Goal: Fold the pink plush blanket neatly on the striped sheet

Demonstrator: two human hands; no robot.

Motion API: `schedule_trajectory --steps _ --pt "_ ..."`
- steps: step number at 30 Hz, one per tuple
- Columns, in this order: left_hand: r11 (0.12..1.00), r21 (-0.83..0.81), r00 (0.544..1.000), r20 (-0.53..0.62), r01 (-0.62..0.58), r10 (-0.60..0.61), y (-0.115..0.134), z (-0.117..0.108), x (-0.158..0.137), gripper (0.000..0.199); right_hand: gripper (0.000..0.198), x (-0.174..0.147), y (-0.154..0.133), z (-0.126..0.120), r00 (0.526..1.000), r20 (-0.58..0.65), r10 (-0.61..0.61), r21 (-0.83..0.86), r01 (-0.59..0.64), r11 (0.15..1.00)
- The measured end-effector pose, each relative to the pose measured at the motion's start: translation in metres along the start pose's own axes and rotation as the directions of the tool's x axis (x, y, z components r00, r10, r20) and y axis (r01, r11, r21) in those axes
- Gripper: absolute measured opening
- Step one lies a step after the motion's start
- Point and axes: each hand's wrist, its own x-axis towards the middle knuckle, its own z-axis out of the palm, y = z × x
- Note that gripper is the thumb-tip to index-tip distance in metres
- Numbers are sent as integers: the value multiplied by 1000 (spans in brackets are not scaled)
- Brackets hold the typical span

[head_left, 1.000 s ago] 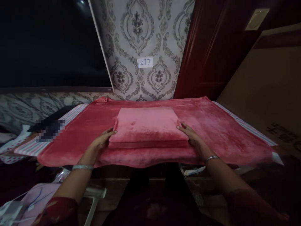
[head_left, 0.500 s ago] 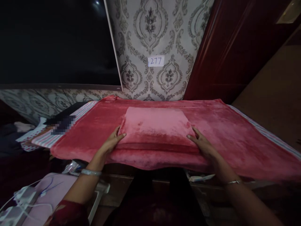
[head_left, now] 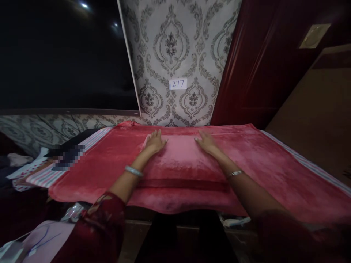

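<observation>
A folded pink fleece blanket [head_left: 179, 160] lies flat in a thick rectangle. It rests on a red plush cover [head_left: 263, 168] spread over the table. My left hand [head_left: 155, 141] is open, palm down on the blanket's far left corner, with a bangle on the wrist. Over the far right corner my right hand [head_left: 206, 141] is open too, fingers stretched toward the wall and slightly blurred. Neither hand grips the blanket. Its near edge shows a darker fold line between my forearms.
A striped cloth [head_left: 44, 177] shows under the cover's left side, with a blurred-out dark item [head_left: 68, 157] on it. Behind stand a large black screen [head_left: 65, 58], patterned wallpaper with a paper marked 277 [head_left: 178, 84], and a dark red door [head_left: 255, 65].
Both hands have left the blanket's left and right sides and moved forward onto its far corners, fingers now spread flat. The view has tilted up a little.
</observation>
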Motion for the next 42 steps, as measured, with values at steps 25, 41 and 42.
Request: schedule_trajectory --steps 25,41,42 --pt "971 205 992 -15 125 -125 -33 56 10 71 59 7 -2 66 989 49 141 -216 -128 968" --pt "983 151 994 31 -106 102 -57 48 -104 69 62 -133 56 53 979 -17 -202 -166 197 966" --pt "984 137 994 39 -110 105 -59 50 -104 70 62 -133 59 56 976 -31 -217 -157 210 965"
